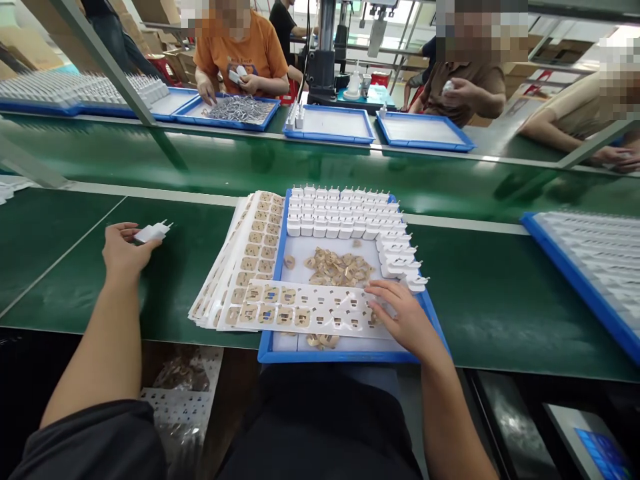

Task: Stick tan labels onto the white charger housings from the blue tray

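My left hand is closed on a white two-pin plug adapter, held above the green work surface at the left with its pins pointing right. My right hand rests at the right end of a white sticker sheet, fingers apart and bent toward it. Tan die-cut stickers fill the sheet's left part; mostly bare backing shows toward the right. The sheet lies across a blue-rimmed tray. Loose tan pieces are heaped in this tray, behind the sheet. White plug adapters stand in rows along its back and right side.
A stack of sticker sheets lies left of the tray. Another blue tray of white plugs stands at the right. Beyond the green conveyor belt, co-workers sit behind more blue trays, one with metal parts. Slanted metal posts cross the view.
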The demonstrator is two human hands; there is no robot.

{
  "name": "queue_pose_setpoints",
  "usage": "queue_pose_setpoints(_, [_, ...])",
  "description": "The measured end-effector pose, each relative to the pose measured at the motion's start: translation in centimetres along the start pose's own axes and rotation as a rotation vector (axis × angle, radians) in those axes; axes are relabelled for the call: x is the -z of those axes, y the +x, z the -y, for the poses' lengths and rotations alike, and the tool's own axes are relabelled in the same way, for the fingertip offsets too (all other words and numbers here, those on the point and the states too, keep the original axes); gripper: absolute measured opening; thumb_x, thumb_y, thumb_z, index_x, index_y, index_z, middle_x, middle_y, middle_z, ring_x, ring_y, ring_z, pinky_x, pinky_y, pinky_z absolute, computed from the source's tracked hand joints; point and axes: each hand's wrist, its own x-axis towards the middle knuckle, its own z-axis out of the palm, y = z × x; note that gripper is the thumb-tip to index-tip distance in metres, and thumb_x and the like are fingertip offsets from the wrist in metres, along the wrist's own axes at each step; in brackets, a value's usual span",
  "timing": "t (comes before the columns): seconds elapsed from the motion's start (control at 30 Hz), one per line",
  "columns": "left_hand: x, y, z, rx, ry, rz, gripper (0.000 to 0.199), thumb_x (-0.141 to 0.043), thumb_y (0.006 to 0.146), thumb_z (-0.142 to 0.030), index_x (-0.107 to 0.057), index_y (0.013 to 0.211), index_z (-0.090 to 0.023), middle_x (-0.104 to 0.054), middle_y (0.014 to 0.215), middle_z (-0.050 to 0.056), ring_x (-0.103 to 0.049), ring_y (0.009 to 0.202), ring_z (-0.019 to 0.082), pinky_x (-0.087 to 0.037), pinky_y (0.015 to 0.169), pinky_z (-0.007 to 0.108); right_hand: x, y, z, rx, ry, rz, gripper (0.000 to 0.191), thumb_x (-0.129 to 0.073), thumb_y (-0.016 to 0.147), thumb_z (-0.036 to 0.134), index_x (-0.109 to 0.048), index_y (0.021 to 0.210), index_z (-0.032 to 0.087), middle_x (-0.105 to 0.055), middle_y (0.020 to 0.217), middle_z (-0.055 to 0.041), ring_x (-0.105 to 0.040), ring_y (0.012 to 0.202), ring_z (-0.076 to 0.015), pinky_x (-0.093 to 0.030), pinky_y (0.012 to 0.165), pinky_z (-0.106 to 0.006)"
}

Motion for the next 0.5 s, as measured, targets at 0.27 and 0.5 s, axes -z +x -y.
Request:
queue_pose_setpoints(0.27, [-0.8,-2.0,-2.8,-0.325,0.007,-0.013,0.054,-0.078,0.071,-0.059,-0.052,0.083,-0.013,-0.066,0.094,0.003,-0.055,0.126,0.036,-0.041,0.102,0.055,-5.2,2.8,6.4,0.153,-0.049,0.156,0.02,-0.06,0.095,0.021,-0.07,0.112,0.021,-0.069,0.106,-0.011,-0.062,0.099,-0.029,-0.052,0.086,-0.047])
queue_pose_setpoints(0.5, [-2.9,-16.1,-9.9,-0.839,0.046,0.662,0.022,-0.074,0.086,-0.039,-0.074,0.105,-0.027,-0.074,0.116,0.0,-0.062,0.124,0.026,-0.049,0.109,0.042,-8.0,3.7,8.7,0.178,-0.093,0.281,0.024,-0.068,0.092,0.023,-0.068,0.115,0.02,-0.068,0.111,-0.0112,-0.061,0.102,-0.0284,-0.05,0.087,-0.043])
